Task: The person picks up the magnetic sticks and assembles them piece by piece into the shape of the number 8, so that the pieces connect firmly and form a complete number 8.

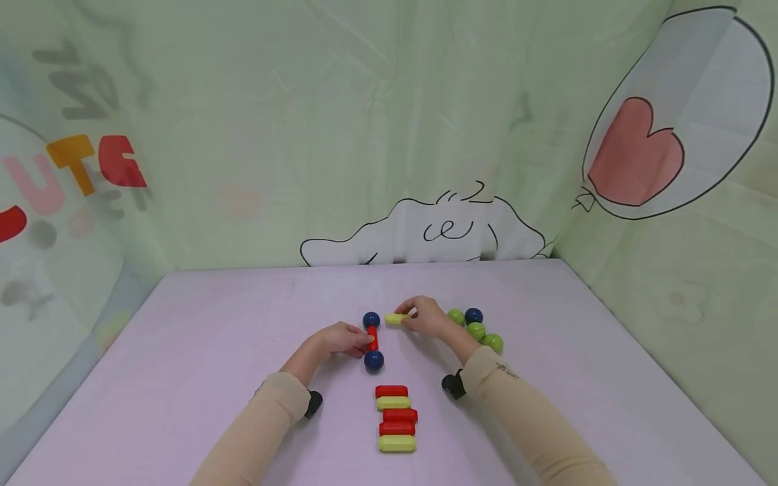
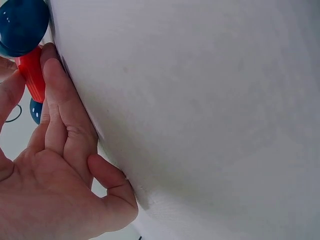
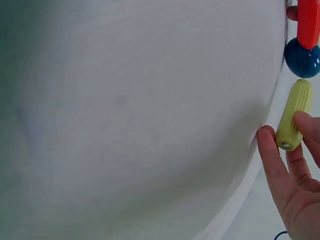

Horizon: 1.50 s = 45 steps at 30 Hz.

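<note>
My left hand (image 1: 342, 339) pinches a red rod (image 1: 373, 339) between thumb and fingers. A dark blue ball sits at each end of that rod, the far ball (image 1: 371, 319) and the near ball (image 1: 373, 361). In the left wrist view the red rod (image 2: 32, 75) shows between the fingertips, beside a blue ball (image 2: 24, 26). My right hand (image 1: 428, 317) grips a yellow-green rod (image 1: 394, 318) by its right end. The rod's free end points at the far blue ball; in the right wrist view a small gap shows between the rod (image 3: 294, 115) and the blue ball (image 3: 303, 59).
Nearer me lies a column of loose red and yellow rods (image 1: 398, 428). Right of my right hand are several green balls (image 1: 477, 331) and one blue ball (image 1: 473, 316). Everything rests on a pale table (image 1: 231, 351), with a printed curtain (image 1: 273, 135) behind.
</note>
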Motion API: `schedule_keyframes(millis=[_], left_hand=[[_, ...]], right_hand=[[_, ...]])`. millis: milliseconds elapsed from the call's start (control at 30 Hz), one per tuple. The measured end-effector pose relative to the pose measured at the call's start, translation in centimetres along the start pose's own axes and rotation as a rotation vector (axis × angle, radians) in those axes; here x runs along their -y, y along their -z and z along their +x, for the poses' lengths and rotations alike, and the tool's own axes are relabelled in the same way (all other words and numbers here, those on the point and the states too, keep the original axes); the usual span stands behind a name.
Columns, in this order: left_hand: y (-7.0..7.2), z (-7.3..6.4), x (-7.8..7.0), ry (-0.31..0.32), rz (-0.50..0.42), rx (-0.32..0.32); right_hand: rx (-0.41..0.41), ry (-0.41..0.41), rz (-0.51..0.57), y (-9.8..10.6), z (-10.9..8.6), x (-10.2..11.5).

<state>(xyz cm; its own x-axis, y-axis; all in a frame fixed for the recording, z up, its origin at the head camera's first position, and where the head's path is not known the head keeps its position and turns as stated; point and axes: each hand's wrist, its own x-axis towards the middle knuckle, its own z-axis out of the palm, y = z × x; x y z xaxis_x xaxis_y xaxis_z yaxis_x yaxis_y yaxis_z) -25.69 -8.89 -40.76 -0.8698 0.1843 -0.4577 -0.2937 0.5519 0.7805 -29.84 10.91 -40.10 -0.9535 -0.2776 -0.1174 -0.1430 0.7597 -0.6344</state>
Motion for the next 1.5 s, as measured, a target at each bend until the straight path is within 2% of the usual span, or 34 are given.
schedule_keyframes(millis=[633,1000,1333,1500], left_hand=[[-0.29,-0.31,-0.20,0.021,-0.003,0.006],[0.09,0.07,-0.90,0.016,0.005,0.012],[0.30,-0.22,-0.47,0.024,0.012,-0.003],[0.29,-0.27,-0.29,0.027,0.020,-0.001]], right_hand=[[-0.017,0.049,-0.018,-0.42,0.09,0.24],[-0.032,0.073,-0.060,0.40,0.56,0.34],[-0.024,0.090,-0.087,0.11,0.26,0.86],[-0.017,0.074,-0.089,-0.01,0.19,0.94]])
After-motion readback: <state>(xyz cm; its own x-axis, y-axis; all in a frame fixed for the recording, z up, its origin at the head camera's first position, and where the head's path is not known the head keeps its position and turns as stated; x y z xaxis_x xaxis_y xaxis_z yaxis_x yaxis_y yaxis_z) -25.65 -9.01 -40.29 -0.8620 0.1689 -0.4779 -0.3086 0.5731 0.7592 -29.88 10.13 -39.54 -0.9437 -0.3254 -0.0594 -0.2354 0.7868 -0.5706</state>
